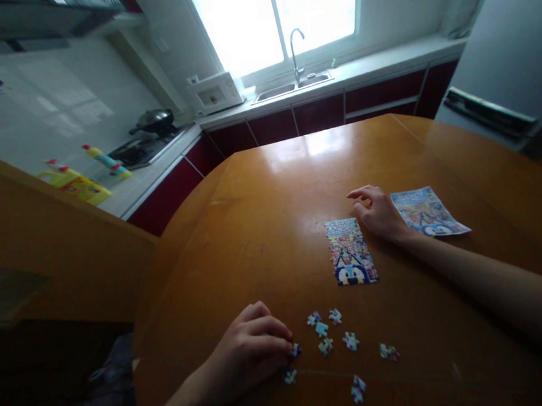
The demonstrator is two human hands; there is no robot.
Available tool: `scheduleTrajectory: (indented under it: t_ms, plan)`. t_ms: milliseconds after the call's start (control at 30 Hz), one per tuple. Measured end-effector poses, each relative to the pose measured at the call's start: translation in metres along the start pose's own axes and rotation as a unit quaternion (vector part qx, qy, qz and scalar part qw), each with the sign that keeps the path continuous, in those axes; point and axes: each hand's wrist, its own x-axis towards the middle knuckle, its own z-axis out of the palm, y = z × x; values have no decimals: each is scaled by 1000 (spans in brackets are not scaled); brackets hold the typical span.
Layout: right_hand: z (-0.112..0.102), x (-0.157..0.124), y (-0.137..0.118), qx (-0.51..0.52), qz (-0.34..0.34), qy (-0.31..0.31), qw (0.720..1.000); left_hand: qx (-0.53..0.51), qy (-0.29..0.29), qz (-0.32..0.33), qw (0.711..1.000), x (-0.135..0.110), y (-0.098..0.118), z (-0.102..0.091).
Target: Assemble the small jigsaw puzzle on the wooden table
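My left hand (251,346) is low over the table, fingers bent and closed, with their tips on a small dark-blue and white jigsaw puzzle piece (295,350). Another piece (290,376) lies just below those fingertips. Several loose pieces, among them a light-blue one (321,329), are scattered to the right. Farther up, a partly assembled jigsaw puzzle (351,253) shows a blue cartoon dog at its bottom. Beside its upper right edge rests my right hand (377,213), thumb and fingers loosely apart, holding nothing. A printed picture sheet (427,212) lies beyond that wrist.
Everything lies on a shiny brown wooden table (236,230) with an angled edge. Behind it run a counter with a sink (297,85), a white microwave (217,93) and a stove with a pan (154,121). Yellow bottles (77,184) stand at the left.
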Motion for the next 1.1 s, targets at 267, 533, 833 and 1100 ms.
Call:
scheduleTrajectory:
  t_ms: [267, 533, 833, 1100]
  plan:
    - [0, 1, 0, -1, 2, -3, 1000, 9, 53, -4, 999, 4, 1, 10]
    - [0, 1, -2, -4, 2, -11, 1000, -11, 45, 9, 999, 30, -9, 0]
    - [0, 2, -1, 2, 8, -3, 1000, -14, 61, 81, 995, 119, -35, 11]
    - [0, 2, -4, 14, 10, -19, 1000, -28, 62, 113, 991, 132, -34, 27]
